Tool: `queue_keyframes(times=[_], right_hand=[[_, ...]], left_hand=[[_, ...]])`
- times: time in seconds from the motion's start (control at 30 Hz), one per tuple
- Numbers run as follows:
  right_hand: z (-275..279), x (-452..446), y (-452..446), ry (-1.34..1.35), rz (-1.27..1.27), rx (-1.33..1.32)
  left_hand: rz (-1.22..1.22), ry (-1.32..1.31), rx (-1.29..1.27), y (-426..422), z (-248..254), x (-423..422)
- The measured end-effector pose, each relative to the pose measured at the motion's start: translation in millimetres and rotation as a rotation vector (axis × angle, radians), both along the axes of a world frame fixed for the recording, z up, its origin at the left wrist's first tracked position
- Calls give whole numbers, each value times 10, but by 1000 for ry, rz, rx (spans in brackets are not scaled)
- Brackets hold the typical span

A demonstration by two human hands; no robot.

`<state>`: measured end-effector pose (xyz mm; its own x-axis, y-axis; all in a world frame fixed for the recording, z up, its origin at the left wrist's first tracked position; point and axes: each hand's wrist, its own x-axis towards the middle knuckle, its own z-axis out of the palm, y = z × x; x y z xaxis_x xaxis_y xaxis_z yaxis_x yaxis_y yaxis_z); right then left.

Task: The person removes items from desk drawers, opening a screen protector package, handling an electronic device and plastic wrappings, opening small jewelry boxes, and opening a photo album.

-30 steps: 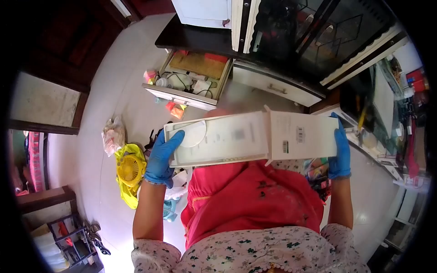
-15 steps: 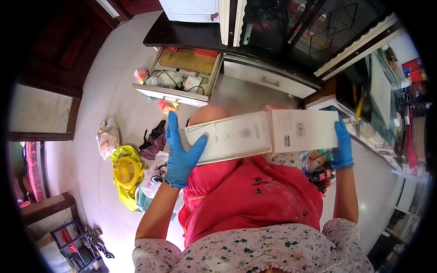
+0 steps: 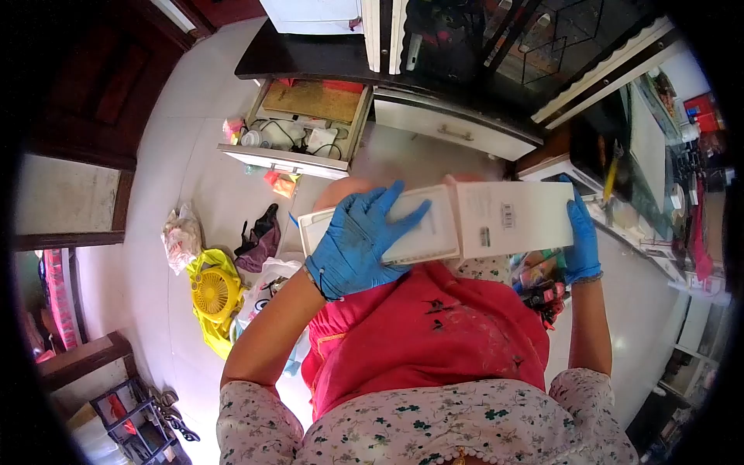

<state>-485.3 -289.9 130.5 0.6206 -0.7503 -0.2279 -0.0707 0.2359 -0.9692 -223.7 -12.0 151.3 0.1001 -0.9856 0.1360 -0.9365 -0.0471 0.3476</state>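
Note:
A white cardboard box (image 3: 511,217) with a printed barcode lies across my lap, opened out in two joined halves. Its left half is a shallow tray section (image 3: 430,232) with a pale flat surface inside. My left hand (image 3: 360,244), in a blue glove with a dark smudge, lies over this section with its fingers spread. Part of the tray is hidden beneath that hand. At the far right end, my right hand (image 3: 581,240), also blue-gloved, grips the box's edge between thumb and fingers.
Ahead, an open drawer (image 3: 287,167) holds cables and a brown board. A closed drawer (image 3: 457,128) is beside it. On the floor at left lie a yellow fan (image 3: 215,294), a plastic bag (image 3: 182,239) and dark cloth (image 3: 260,244). A cluttered glass shelf (image 3: 651,147) stands at right.
My left hand has moved right from the box's left end onto the tray's face, fingers now spread over it. My right hand keeps its hold at the right end.

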Motion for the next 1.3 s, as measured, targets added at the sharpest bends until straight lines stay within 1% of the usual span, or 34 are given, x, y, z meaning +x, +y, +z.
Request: queue_keyframes(times=[0.13, 0.23, 0.3, 0.43, 0.53, 0.6, 0.63, 0.7, 0.73, 0.83, 0.9, 0.93, 1.0, 1.03, 1.07, 1.17, 1.23, 1.3], right_hand=[[-14, -22, -16, 16, -5, 14], [-22, -2, -15, 49, -10, 1], [-33, 21, -13, 15, -10, -8], [-47, 45, 60, 9, -24, -4], [-29, 72, 113, 31, -25, -45], [34, 111, 173, 78, 21, -51], [44, 129, 198, 79, 22, -50], [55, 149, 229, 29, 26, -15], [43, 144, 214, 29, 27, -16], [-21, 113, 156, 49, -3, -15], [-38, 100, 150, 14, -22, -93], [-37, 102, 154, 7, -27, -92], [-40, 116, 177, 30, -38, 56], [-79, 136, 172, 25, -30, 56], [-142, 156, 158, 0, -37, 55], [-125, 216, 178, -35, -70, 64], [-43, 236, 153, -57, -95, 61], [30, 249, 111, -81, -93, 28]], left_hand=[[21, 18, -5, -32, 20, 15], [39, -33, -11, -30, 47, 23], [20, 5, -8, -19, 45, 5], [4, -3, 20, -24, 75, -48], [-33, -69, 81, -32, 96, -96], [-73, 37, 79, -46, 82, -118], [-73, 38, 79, -67, 86, -133], [-4, 147, 57, -123, 114, -150], [-3, 147, 56, -127, 140, -139], [-6, 35, 51, -41, 182, -12], [277, 409, -274, 186, 151, 256], [360, 539, -391, 283, -14, 363], [581, 1008, -470, 387, -460, 416], [710, 1347, -423, 366, -509, 396], [713, 1341, -431, 350, -539, 378], [617, 1403, -695, 184, -410, 203], [568, 1435, -732, 116, -377, 240], [432, 1506, -749, 87, -303, 272]])
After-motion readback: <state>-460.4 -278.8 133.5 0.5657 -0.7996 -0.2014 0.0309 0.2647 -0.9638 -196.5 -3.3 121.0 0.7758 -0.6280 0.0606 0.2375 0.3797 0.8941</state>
